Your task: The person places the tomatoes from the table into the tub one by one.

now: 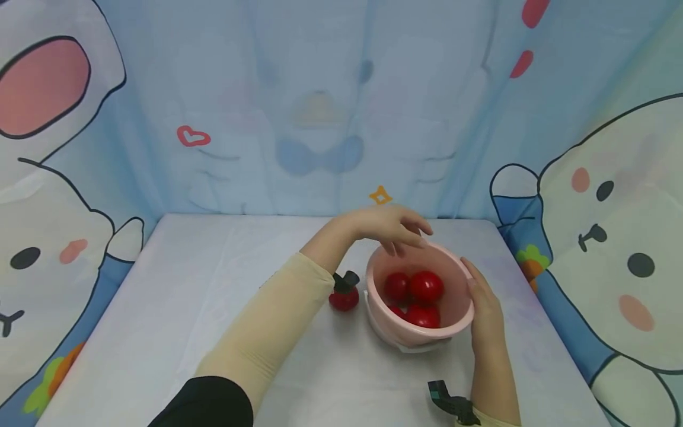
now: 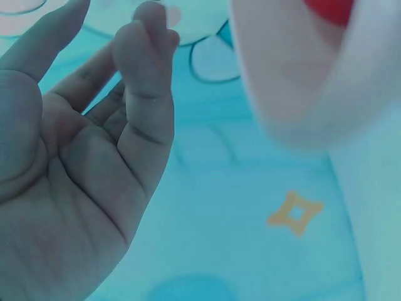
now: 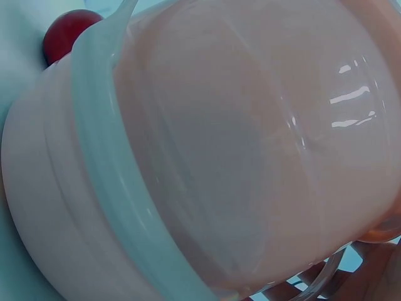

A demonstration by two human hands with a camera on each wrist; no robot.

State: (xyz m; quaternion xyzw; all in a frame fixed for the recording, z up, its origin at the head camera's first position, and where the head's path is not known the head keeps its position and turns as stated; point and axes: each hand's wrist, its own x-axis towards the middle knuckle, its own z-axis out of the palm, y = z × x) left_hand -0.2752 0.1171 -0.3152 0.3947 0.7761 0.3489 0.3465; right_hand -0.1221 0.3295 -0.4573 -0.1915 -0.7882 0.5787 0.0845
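Note:
A pink bowl (image 1: pixel 460 273) tilts toward me on the table, with several glossy round red tomatoes (image 1: pixel 427 287) inside. Under it shows the edge of a white vessel (image 1: pixel 413 349). My right hand (image 1: pixel 487 311) holds the bowl's right side, thumb near the rim. My left hand (image 1: pixel 392 228) hovers over the far rim with loosely bent fingers; the left wrist view shows its palm holding nothing. Another red fruit (image 1: pixel 344 298) lies left of the bowl, partly behind the left wrist strap. In the right wrist view the bowl's wall (image 3: pixel 250 138) hides most of the right hand.
A white cloth covers the table (image 1: pixel 213 261). Behind it hangs a blue curtain (image 1: pixel 320 89) printed with cartoon animals. Black straps (image 1: pixel 453 404) sit on both wrists.

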